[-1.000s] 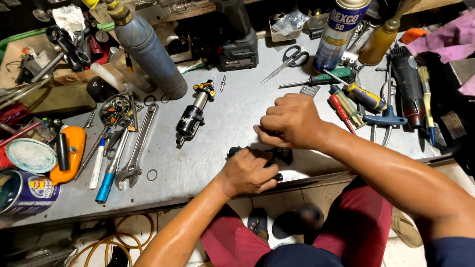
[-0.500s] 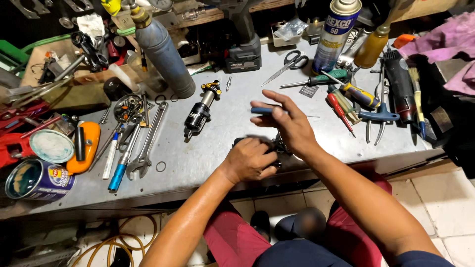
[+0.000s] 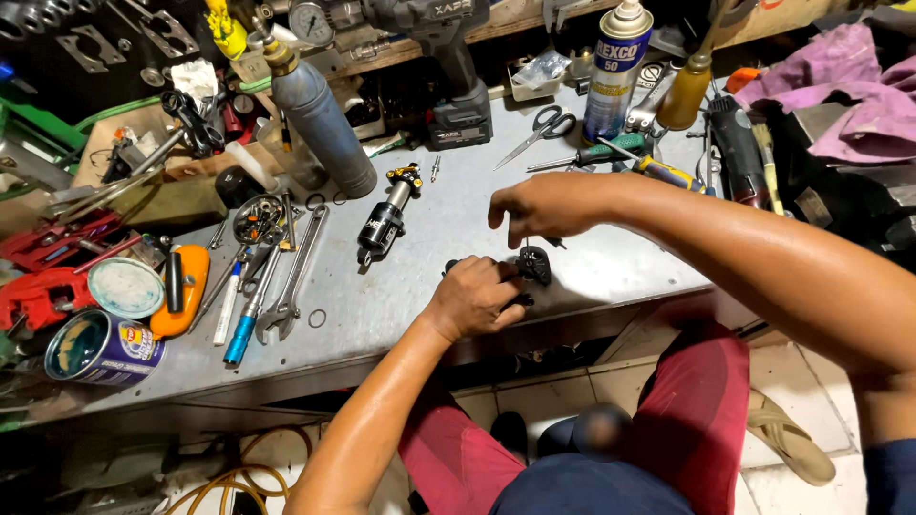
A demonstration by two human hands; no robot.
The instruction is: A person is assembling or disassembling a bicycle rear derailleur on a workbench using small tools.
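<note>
Clutter fills the left of the frame: an open round tin with a blue label (image 3: 103,347) at lower left, an orange plastic-bodied tool (image 3: 181,291) beside it, and a row of steel spanners (image 3: 291,286) lying just right of that on the grey metal bench top (image 3: 429,229). Toward upper centre leans a blue-grey metal cylinder with a brass valve (image 3: 320,119), and just right of it lies a small black shock absorber with gold fittings (image 3: 386,217).

At centre, near the bench's front edge, the left hand (image 3: 474,298) is closed around a small black metal part (image 3: 532,264), pinning it to the bench. Just above it, the right hand (image 3: 544,203) pinches a thin metal pin or driver (image 3: 524,238) between thumb and fingers, its tip aimed down at the part; whether it touches is too small to tell.

I judge this a fine insertion or turning step. It would go best with the left hand clamping firmly, the thin tool kept plumb, and only light pressure, since a slip could skate toward the left fingers.

Upper right stand steel scissors (image 3: 539,129), a tall blue-and-white spray can (image 3: 615,72) and an amber oil bottle (image 3: 689,86).
</note>
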